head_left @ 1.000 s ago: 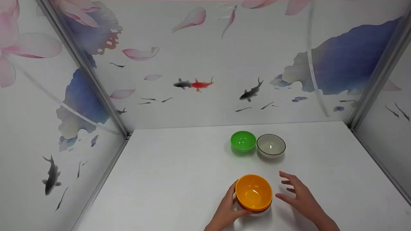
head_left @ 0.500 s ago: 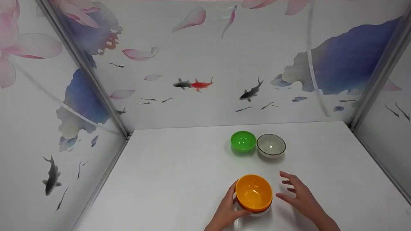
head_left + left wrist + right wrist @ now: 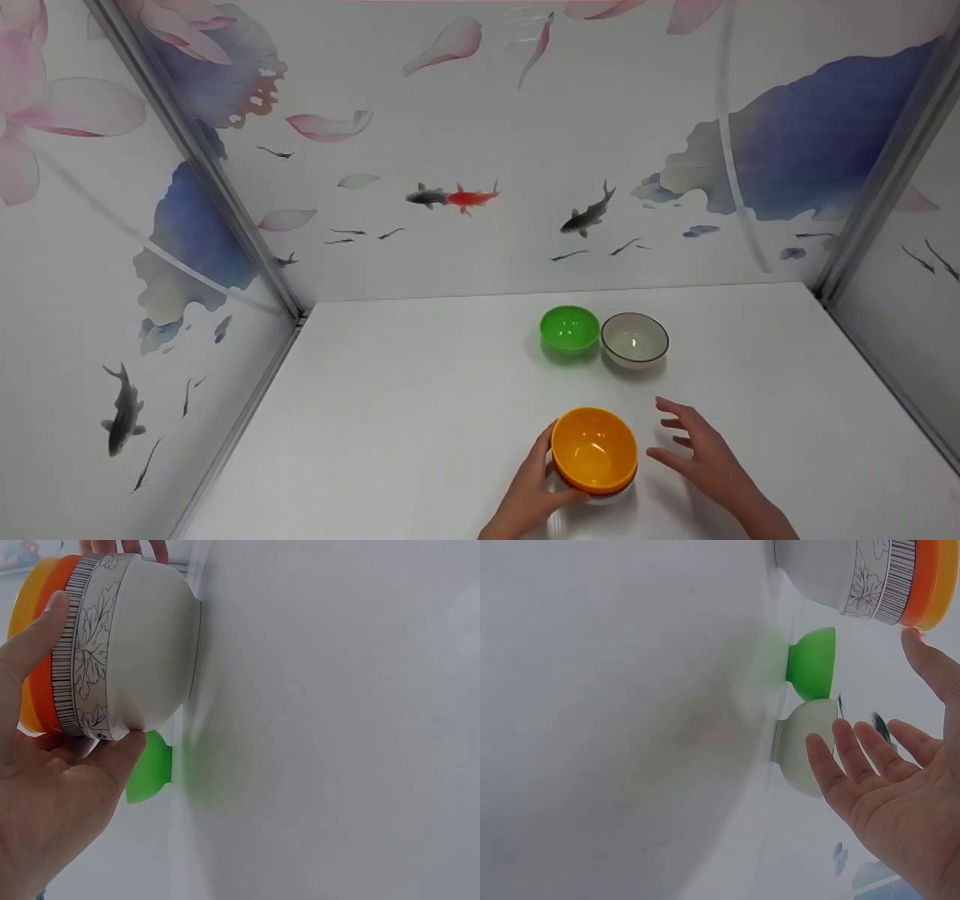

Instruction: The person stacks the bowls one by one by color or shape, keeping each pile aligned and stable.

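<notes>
My left hand (image 3: 529, 487) grips a stack of nested bowls from the left, thumb on the near side and fingers round the far side. On top is a yellow bowl (image 3: 592, 450), its inside facing up. The left wrist view shows an orange bowl (image 3: 49, 652) under it, and lowest a white bowl (image 3: 154, 645) with a black leaf-patterned band, standing on the table. To the right of the stack my right hand (image 3: 701, 457) is held in the air, fingers spread and relaxed, holding nothing. Its thumb points toward the stack.
Behind the stack, a green bowl (image 3: 569, 330) and a pale grey bowl (image 3: 634, 339) with a dark rim stand side by side on the white table (image 3: 405, 405). Walls (image 3: 450, 262) printed with fish and petals enclose the table at the back and sides.
</notes>
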A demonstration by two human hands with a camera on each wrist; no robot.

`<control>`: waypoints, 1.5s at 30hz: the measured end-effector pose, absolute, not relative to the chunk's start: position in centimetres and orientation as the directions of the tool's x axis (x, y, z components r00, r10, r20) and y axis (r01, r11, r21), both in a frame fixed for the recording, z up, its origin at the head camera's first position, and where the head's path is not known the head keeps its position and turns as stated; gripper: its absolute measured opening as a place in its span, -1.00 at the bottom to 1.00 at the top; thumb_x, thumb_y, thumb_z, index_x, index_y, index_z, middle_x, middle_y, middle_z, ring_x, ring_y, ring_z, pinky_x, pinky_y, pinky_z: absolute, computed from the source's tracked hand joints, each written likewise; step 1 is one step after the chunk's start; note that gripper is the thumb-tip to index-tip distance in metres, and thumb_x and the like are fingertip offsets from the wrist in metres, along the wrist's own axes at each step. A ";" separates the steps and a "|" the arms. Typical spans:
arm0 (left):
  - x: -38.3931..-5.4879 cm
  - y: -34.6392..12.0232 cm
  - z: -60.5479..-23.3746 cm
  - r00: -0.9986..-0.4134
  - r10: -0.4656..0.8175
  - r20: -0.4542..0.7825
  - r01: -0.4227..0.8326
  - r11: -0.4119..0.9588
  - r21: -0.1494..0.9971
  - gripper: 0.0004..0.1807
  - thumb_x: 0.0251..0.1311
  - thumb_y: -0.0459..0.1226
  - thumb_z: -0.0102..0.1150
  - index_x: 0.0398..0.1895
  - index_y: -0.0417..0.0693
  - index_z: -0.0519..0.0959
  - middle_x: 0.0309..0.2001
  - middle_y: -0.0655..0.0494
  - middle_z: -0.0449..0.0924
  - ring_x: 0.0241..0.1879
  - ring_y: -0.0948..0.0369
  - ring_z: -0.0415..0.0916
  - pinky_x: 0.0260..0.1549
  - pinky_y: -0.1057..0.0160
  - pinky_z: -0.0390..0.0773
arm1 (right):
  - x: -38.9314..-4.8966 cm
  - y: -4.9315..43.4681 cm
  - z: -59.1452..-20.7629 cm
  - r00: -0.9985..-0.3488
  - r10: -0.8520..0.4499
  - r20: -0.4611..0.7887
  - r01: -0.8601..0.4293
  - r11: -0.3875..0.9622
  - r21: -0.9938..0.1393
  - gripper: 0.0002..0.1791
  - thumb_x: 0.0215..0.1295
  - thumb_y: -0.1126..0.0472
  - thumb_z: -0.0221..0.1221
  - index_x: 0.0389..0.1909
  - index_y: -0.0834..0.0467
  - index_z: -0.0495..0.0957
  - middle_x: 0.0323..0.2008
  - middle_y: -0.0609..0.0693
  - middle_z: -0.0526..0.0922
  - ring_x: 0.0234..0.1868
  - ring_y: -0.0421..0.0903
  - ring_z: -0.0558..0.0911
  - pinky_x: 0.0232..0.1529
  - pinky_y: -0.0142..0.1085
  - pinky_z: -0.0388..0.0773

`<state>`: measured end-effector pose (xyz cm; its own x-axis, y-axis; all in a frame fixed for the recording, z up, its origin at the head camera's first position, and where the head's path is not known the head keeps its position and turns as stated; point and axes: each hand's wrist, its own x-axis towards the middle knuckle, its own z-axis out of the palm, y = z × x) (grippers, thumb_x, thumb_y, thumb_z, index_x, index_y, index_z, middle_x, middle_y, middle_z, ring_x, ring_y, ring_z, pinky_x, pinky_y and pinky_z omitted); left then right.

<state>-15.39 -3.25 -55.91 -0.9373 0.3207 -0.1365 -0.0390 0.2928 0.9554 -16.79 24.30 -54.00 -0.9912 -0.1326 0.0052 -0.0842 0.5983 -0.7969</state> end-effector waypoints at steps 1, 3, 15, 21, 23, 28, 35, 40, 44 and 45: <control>-15.4 -3.2 -55.9 -0.937 0.322 -0.137 -0.040 0.291 0.956 0.12 -0.05 -0.03 0.53 0.56 0.15 0.05 0.55 0.13 0.13 0.52 0.04 0.14 0.39 -0.04 0.40 | -16.8 24.3 -54.0 -0.991 -0.134 0.007 -0.087 0.601 -0.795 -0.15 0.24 0.03 0.36 0.47 0.11 0.18 0.42 0.24 0.30 0.28 0.23 0.50 0.22 0.08 0.58; -15.4 -3.2 -55.9 -0.937 0.324 -0.132 -0.034 0.290 0.956 0.12 -0.04 -0.03 0.53 0.56 0.14 0.05 0.55 0.12 0.13 0.52 0.04 0.14 0.39 -0.04 0.41 | -16.9 24.4 -54.0 -0.991 -0.136 0.012 -0.093 0.605 -0.791 -0.16 0.25 0.03 0.35 0.47 0.12 0.18 0.42 0.25 0.30 0.28 0.24 0.50 0.22 0.09 0.59; -15.4 -3.2 -55.9 -0.938 0.317 -0.142 -0.039 0.310 0.950 0.13 -0.04 -0.04 0.53 0.57 0.11 0.05 0.56 0.10 0.12 0.53 0.03 0.13 0.39 -0.06 0.40 | -17.5 24.7 -54.2 -0.991 -0.137 0.009 -0.092 0.611 -0.786 -0.17 0.27 0.04 0.34 0.47 0.12 0.18 0.42 0.26 0.30 0.28 0.24 0.51 0.22 0.10 0.58; -15.4 -3.1 -55.9 -0.938 0.308 -0.157 -0.059 0.304 0.951 0.11 -0.06 -0.04 0.54 0.55 0.14 0.07 0.55 0.13 0.15 0.52 0.04 0.14 0.40 -0.08 0.39 | -17.6 24.8 -54.2 -0.991 -0.136 0.016 -0.097 0.617 -0.781 -0.18 0.27 0.06 0.34 0.47 0.13 0.17 0.42 0.27 0.30 0.28 0.24 0.51 0.21 0.09 0.59; -15.4 -3.1 -55.9 -0.939 0.308 -0.155 -0.058 0.302 0.952 0.11 -0.06 -0.04 0.54 0.55 0.15 0.08 0.55 0.14 0.15 0.52 0.04 0.14 0.40 -0.08 0.39 | -17.7 24.8 -54.2 -0.991 -0.136 0.014 -0.096 0.616 -0.782 -0.18 0.27 0.07 0.34 0.47 0.13 0.17 0.42 0.27 0.30 0.28 0.24 0.51 0.22 0.10 0.58; -15.4 -3.2 -55.9 -0.937 0.324 -0.132 -0.035 0.287 0.957 0.11 -0.04 -0.06 0.54 0.55 0.15 0.07 0.55 0.14 0.15 0.52 0.05 0.14 0.39 -0.07 0.40 | -17.7 24.9 -54.2 -0.991 -0.135 0.012 -0.093 0.614 -0.784 -0.16 0.26 0.05 0.34 0.47 0.14 0.17 0.43 0.26 0.29 0.29 0.25 0.49 0.23 0.11 0.56; -15.5 -3.3 -56.0 -0.935 0.325 -0.141 -0.047 0.282 0.958 0.10 -0.04 -0.09 0.54 0.55 0.16 0.08 0.54 0.16 0.16 0.52 0.07 0.15 0.40 -0.06 0.40 | -17.9 24.9 -54.3 -0.992 -0.128 -0.007 -0.075 0.624 -0.778 -0.15 0.27 0.03 0.34 0.47 0.15 0.16 0.44 0.27 0.27 0.30 0.25 0.48 0.24 0.10 0.56; -15.5 -3.3 -55.9 -0.936 0.321 -0.145 -0.050 0.287 0.957 0.11 -0.04 -0.09 0.54 0.56 0.13 0.07 0.55 0.14 0.15 0.52 0.05 0.14 0.40 -0.07 0.38 | -18.0 25.0 -54.3 -0.992 -0.124 -0.031 -0.054 0.631 -0.774 -0.14 0.26 0.01 0.34 0.48 0.15 0.15 0.45 0.28 0.25 0.30 0.25 0.47 0.25 0.10 0.55; -15.5 -3.2 -55.8 -0.936 0.314 -0.157 -0.060 0.298 0.953 0.11 -0.05 -0.10 0.55 0.56 0.14 0.07 0.55 0.14 0.15 0.52 0.05 0.14 0.41 -0.08 0.38 | -18.1 25.1 -54.4 -0.992 -0.124 -0.037 -0.050 0.635 -0.771 -0.14 0.27 0.01 0.34 0.48 0.15 0.15 0.45 0.28 0.26 0.30 0.24 0.47 0.25 0.10 0.55; -15.5 -3.2 -55.8 -0.937 0.312 -0.160 -0.061 0.303 0.951 0.11 -0.05 -0.10 0.55 0.55 0.14 0.07 0.55 0.13 0.15 0.52 0.04 0.15 0.41 -0.08 0.38 | -18.1 25.1 -54.5 -0.992 -0.124 -0.036 -0.051 0.636 -0.770 -0.14 0.27 0.01 0.33 0.48 0.15 0.15 0.45 0.28 0.26 0.30 0.25 0.47 0.25 0.10 0.55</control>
<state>-15.47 -3.16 -55.78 -0.9365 0.3120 -0.1599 -0.0614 0.3029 0.9510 -18.13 25.14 -54.49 -0.9916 -0.1238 -0.0364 -0.0510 0.6356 -0.7704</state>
